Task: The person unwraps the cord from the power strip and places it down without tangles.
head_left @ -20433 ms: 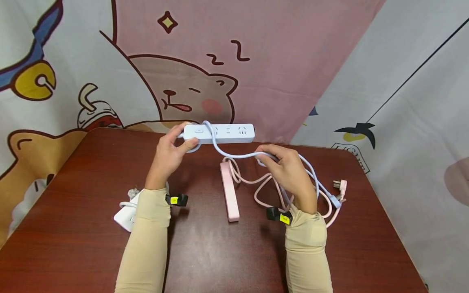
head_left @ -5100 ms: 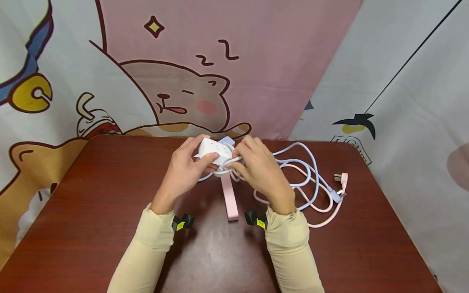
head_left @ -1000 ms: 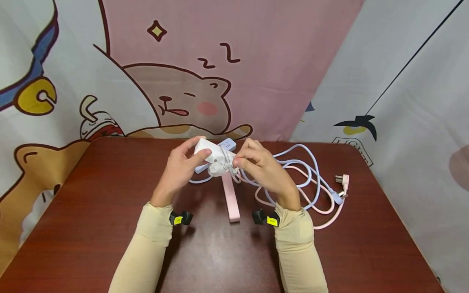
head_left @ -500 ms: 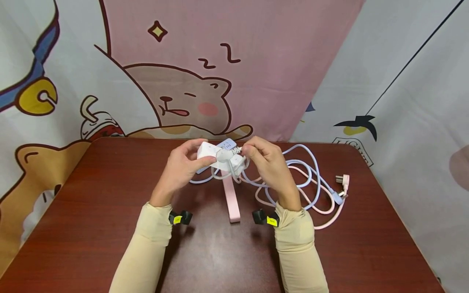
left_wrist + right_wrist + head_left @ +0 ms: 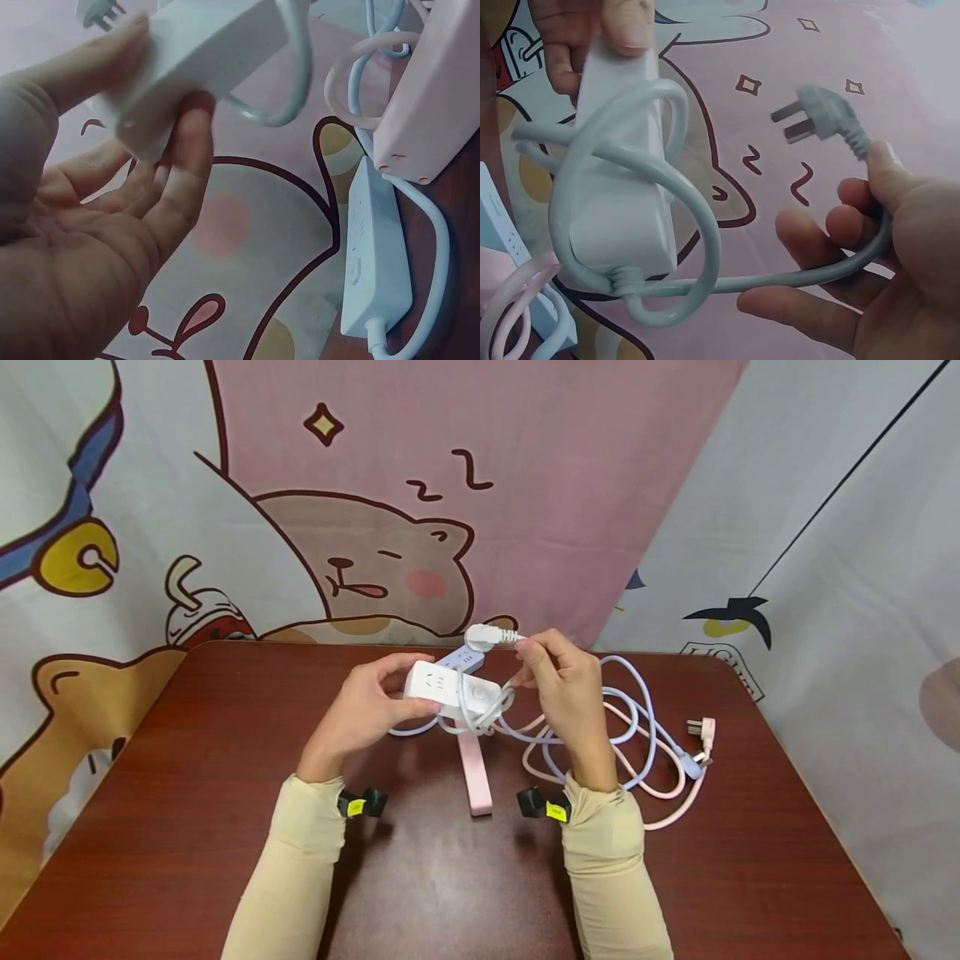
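Note:
My left hand (image 5: 367, 706) grips one end of a white power strip (image 5: 431, 683), thumb on the near side and fingers behind, held up over the table. Its white cord (image 5: 711, 247) loops loosely around the strip's other end. In the right wrist view, my right hand (image 5: 922, 247) pinches that cord just behind the plug (image 5: 826, 112), whose prongs point toward the strip. The plug hangs free above the strip in the head view. The left wrist view shows the strip's end between thumb and fingers of the left hand.
Beneath the hands, a blue power strip (image 5: 467, 658) and a pink one (image 5: 474, 772) lie on the brown table (image 5: 187, 793). Their cords tangle to the right, ending in a pink plug (image 5: 705, 737) and a blue plug (image 5: 692, 765). A cartoon curtain (image 5: 570, 485) hangs behind.
Over the last second the right hand has drawn the plug up off the white strip. Earlier the hands held the blue strip, now on the table; the white one was lying at left.

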Demonstrator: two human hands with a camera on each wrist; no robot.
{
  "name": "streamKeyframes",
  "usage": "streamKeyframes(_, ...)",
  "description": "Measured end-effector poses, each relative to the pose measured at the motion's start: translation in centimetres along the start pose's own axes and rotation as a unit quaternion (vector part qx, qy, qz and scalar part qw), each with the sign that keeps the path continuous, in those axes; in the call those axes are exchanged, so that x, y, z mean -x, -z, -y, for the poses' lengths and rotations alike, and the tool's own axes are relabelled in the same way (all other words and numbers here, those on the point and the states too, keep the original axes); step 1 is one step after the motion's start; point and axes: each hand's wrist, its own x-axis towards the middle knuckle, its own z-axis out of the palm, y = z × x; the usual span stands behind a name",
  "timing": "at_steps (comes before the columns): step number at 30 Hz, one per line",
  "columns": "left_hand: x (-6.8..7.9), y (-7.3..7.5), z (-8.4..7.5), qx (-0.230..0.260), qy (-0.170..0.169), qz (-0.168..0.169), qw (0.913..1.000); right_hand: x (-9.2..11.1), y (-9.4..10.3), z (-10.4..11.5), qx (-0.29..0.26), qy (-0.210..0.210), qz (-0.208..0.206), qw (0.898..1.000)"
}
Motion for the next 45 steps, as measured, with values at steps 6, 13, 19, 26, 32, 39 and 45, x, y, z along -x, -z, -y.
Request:
streamKeyframes(6,0.2,0.5,-0.1,-0.006,-0.002,0.010,0.9999,-0.2,0.4,-0.2,-0.049,-0.016,-0.031,0.998)
streamKeyframes(13,0.3,0.7,-0.2,0.016,-0.016,0.023,0.9995,-0.2,0.8,-0.4,-0.100,-0.041,-0.046,0.993)
streamKeyframes(19,0.4,0.9,-0.1,0.034,-0.026,0.025,0.9988,-0.2,0.7,-0.7,-0.102,-0.046,-0.056,0.992)
streamKeyframes(26,0.5,1.2,-0.2,0.045,-0.041,0.031,0.9977,-0.2,0.4,-1.1,-0.113,-0.080,-0.054,0.989)
streamKeyframes(32,0.6,1.4,-0.3,0.048,-0.043,0.017,0.9978,-0.1,0.4,-1.1,-0.085,-0.125,-0.046,0.987)
streamKeyframes(39,0.5,1.4,0.0,0.050,-0.041,0.010,0.9979,0.1,0.8,-1.2,-0.063,-0.143,-0.045,0.987)
streamKeyframes(45,0.5,1.3,0.0,0.056,-0.054,0.003,0.9970,-0.1,1.0,-1.5,0.009,-0.124,-0.030,0.992)
